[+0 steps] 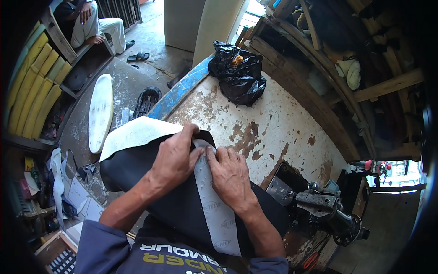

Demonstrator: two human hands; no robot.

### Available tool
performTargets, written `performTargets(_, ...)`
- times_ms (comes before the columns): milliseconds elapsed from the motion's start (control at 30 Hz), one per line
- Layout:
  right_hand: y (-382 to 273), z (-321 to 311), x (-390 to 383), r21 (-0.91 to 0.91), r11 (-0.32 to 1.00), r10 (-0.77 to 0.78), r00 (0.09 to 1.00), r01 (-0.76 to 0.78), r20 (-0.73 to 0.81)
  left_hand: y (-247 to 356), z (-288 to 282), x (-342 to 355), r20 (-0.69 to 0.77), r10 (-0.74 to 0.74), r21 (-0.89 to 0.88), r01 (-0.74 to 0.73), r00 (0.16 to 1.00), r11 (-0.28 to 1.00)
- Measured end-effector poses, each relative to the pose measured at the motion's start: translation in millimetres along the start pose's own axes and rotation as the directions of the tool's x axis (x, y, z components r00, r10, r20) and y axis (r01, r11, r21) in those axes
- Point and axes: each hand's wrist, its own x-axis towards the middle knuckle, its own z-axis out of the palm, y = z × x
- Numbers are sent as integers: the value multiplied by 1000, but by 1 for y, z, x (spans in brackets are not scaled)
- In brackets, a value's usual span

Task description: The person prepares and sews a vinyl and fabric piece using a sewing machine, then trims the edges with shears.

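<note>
Across my lap lies a large black cover [150,173] of leather-like sheet, its white underside [137,132] folded up along the far left edge. A pale grey strip [212,201] with faint print runs down it towards my body. My left hand [175,155] is closed on the cover's far edge, thumb pressed at the top of the strip. Right beside it, my right hand [228,171] pinches the strip's upper end against the black sheet. Both sets of fingertips nearly meet, and they partly hide the fold between them.
A worn white table [205,100] with a blue edge carries a black plastic bag [239,86]. At right sits a sewing machine [319,203], with red-handled scissors [312,260] below it. A long white board [101,112] lies left. Another person [96,27] sits far left.
</note>
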Motion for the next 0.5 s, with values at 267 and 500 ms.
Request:
performTargets(267,0,-12,6,140,982,112,988,-127,108,-19,18,14,-130,-52,36,57,990,998)
performTargets(500,-2,-33,24,172,947,207,926,-270,317,-19,4,29,-20,106,34,-106,994,994)
